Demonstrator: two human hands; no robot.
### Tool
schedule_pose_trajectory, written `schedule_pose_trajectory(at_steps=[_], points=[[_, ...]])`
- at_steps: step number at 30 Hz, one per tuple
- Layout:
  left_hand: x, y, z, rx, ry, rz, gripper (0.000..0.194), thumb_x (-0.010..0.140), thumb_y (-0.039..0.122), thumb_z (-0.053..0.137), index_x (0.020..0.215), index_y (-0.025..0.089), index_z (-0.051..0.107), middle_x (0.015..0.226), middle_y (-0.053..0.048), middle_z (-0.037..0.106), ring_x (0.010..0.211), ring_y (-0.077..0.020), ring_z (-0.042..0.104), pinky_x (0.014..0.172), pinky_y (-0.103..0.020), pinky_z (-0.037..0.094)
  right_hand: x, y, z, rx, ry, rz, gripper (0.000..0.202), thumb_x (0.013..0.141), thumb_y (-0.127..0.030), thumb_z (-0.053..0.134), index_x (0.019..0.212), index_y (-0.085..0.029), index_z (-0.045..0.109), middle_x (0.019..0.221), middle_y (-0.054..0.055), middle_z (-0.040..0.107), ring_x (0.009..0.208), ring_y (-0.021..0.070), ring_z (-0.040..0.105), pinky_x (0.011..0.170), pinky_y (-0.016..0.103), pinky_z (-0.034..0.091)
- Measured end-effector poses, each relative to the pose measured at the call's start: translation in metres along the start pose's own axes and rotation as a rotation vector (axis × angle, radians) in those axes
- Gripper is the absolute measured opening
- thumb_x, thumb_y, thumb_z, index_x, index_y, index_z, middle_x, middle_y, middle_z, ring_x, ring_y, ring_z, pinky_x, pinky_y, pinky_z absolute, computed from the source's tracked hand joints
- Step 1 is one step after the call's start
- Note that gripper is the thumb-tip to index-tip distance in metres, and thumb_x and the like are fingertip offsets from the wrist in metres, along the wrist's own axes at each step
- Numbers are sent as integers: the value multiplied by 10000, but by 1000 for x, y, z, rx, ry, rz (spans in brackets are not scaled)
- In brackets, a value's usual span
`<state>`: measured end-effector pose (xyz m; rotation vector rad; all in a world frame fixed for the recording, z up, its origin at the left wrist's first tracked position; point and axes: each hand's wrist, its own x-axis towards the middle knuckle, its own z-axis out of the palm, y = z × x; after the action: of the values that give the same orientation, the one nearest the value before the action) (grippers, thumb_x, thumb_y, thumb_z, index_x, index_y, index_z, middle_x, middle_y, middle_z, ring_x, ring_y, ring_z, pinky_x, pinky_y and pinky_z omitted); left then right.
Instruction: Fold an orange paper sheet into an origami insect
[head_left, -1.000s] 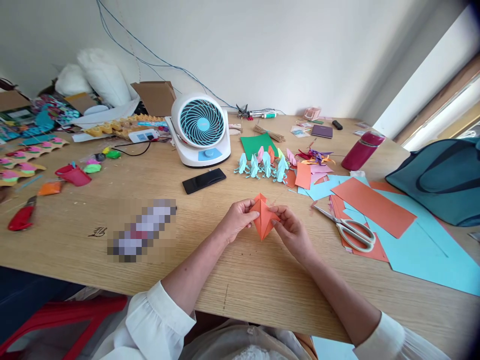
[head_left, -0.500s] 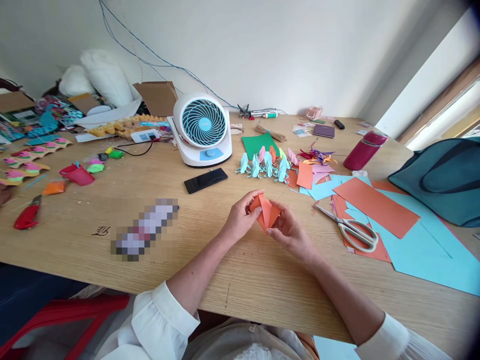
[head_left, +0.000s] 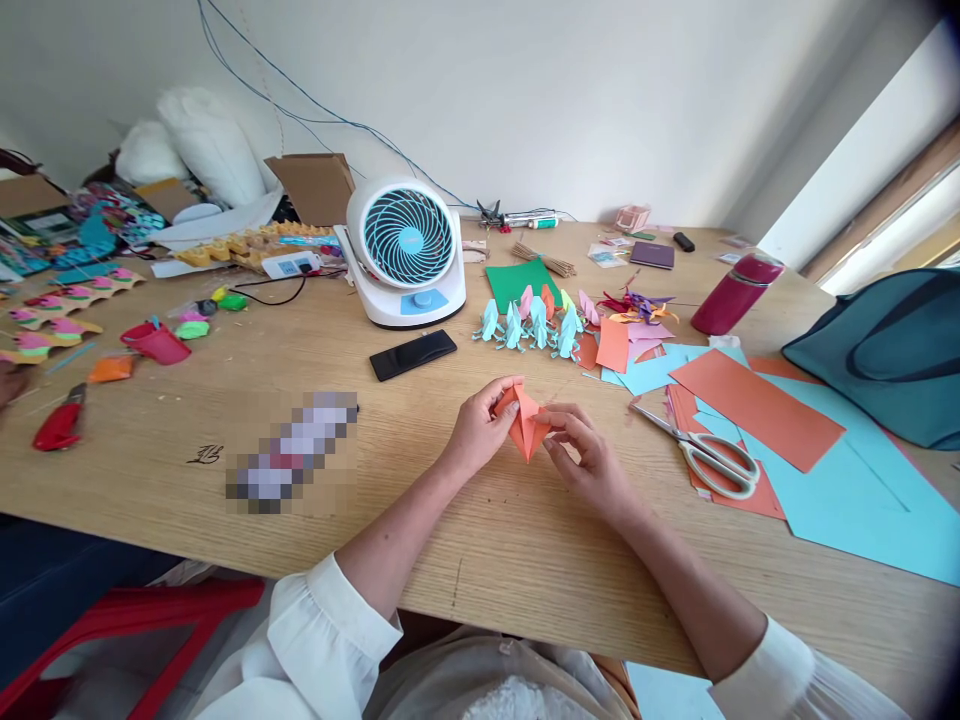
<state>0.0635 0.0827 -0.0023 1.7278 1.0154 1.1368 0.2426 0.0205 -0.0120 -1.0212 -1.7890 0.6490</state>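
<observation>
My left hand (head_left: 482,428) pinches a piece of orange folded paper (head_left: 526,432) by its left side, thumb in front. The paper stands in a kite shape with a raised centre ridge and a point at the bottom. At its right flap, the fingertips of my right hand (head_left: 589,462) grip the edge, with the thumb lower and a little apart. Just beyond my hands stands a row of light-blue folded paper figures (head_left: 538,325), with pink, orange and yellow ones behind. Scissors (head_left: 705,455) lie to the right of my right hand.
Orange sheets (head_left: 757,410) and light-blue sheets (head_left: 862,490) spread across the right. A fan (head_left: 409,250), a black phone (head_left: 412,355), a maroon flask (head_left: 739,292) and a teal bag (head_left: 885,360) stand or lie around. A red cutter (head_left: 60,420) and another person's hand (head_left: 13,380) are far left.
My right fingers have shifted up from the paper's lower edge to its right flap, and the right thumb has come away. The paper's right side looks narrower, its bottom point now exposed.
</observation>
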Motion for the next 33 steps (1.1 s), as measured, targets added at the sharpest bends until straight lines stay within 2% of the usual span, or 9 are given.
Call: schedule_pose_trajectory(at_steps=[4,8,11,14,17,19,23,30,33], points=[[-1,0,0,63,-81,-16,425,866,113,560,1286,153,607,1254,-108,679,1094,-203,662,964,-311,510,1,-6,-7,-237,-17,-159,383,931,-82,442,1214,-274,614,1396,112,425,1263,259,469,973,453,484],[-3,3,3,104,-208,31,386,897,130,534,1272,162,621,1263,-95,678,1160,-215,638,1025,-338,479,4,-10,-11,-492,-156,-300,432,886,7,397,1161,-227,633,1475,139,340,1309,290,420,1012,497,447],[-4,4,4,130,-292,146,392,940,136,456,1299,191,603,1253,-68,680,1179,-200,628,1039,-321,463,5,-12,-12,-638,-245,-340,395,870,20,403,1126,-170,636,1475,186,335,1319,320,414,1018,503,442],[-5,3,3,154,-318,203,407,956,144,418,1326,207,575,1273,-61,666,1219,-194,602,1049,-309,451,5,-14,-13,-729,-276,-335,368,875,0,422,1120,-169,638,1478,191,346,1282,328,450,997,501,458],[-5,1,2,185,-331,192,387,972,164,393,1320,192,561,1210,-72,685,1145,-190,635,1031,-317,461,4,-16,-14,-759,-282,-323,288,904,-79,470,1119,-173,636,1498,193,330,1302,347,431,1000,508,456],[-5,0,2,207,-340,175,364,979,171,385,1297,188,561,1145,-69,699,1062,-184,660,1006,-318,473,4,-17,-14,-760,-286,-312,198,920,-132,492,1043,-163,644,1507,196,323,1327,355,410,1011,505,451],[-5,-3,2,241,-369,176,335,982,179,386,1266,189,564,1048,-58,705,968,-178,671,962,-311,484,4,-18,-15,-757,-286,-310,166,926,-121,475,963,-161,631,1510,199,321,1341,346,401,1021,505,444],[-5,-5,1,276,-378,180,330,993,213,366,1272,212,543,1067,-53,700,1014,-194,662,930,-307,491,5,-18,-18,-753,-312,-328,168,909,-78,468,925,-170,607,1523,189,313,1357,343,394,1023,513,448],[-5,-4,0,254,-384,169,318,1005,242,357,1258,227,550,1147,-50,686,1085,-192,643,947,-293,478,5,-17,-17,-725,-307,-332,197,911,-80,462,982,-186,612,1522,180,336,1354,343,406,1009,536,459]])
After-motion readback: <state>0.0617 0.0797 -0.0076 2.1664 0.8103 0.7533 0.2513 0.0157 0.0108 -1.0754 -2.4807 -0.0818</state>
